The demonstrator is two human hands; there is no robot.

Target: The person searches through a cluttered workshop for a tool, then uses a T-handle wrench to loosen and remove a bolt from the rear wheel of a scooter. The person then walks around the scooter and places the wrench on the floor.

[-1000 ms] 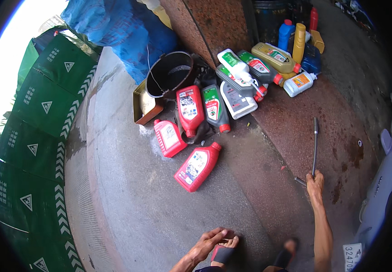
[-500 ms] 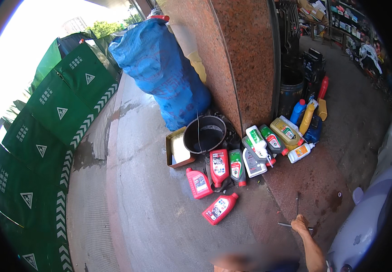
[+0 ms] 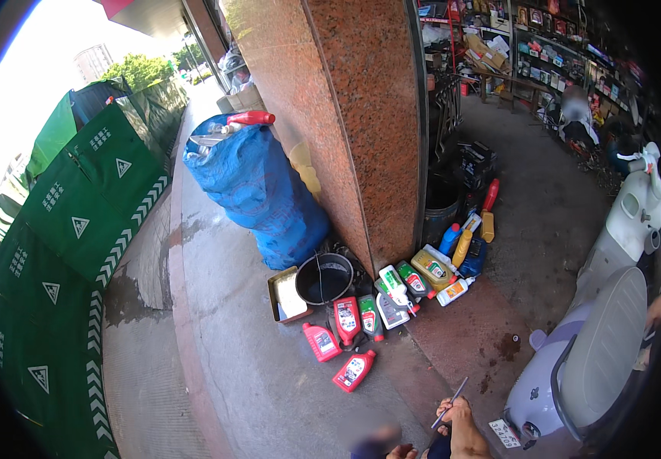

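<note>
My right hand point(image 3: 457, 413) is at the lower edge, right of centre, with its fingers closed around a T-handle wrench point(image 3: 461, 385). One thin metal bar slants up to the right out of the fist; the rest of the tool is hidden. Only a little of my left hand point(image 3: 402, 452) shows at the bottom edge, its fingers cut off. A blurred patch lies beside it. To the right of my right hand stands a pale lavender scooter point(image 3: 531, 396) with a grey seat point(image 3: 607, 348). The nearest bottle is a red oil bottle point(image 3: 353, 372) lying on the ground.
Several oil bottles point(image 3: 433, 269) crowd the foot of a granite pillar point(image 3: 369, 138). Beside them are a black bucket point(image 3: 346, 291), a square tin point(image 3: 273, 298) and a full blue sack point(image 3: 269, 203). Green barriers point(image 3: 47, 275) line the left. Another person's arm point(image 3: 656, 312) shows beyond the scooter.
The view has swung right and up, bringing more of the scooter and shop into sight. My right hand has drawn in toward my body with the wrench, whose bar now slants differently.
</note>
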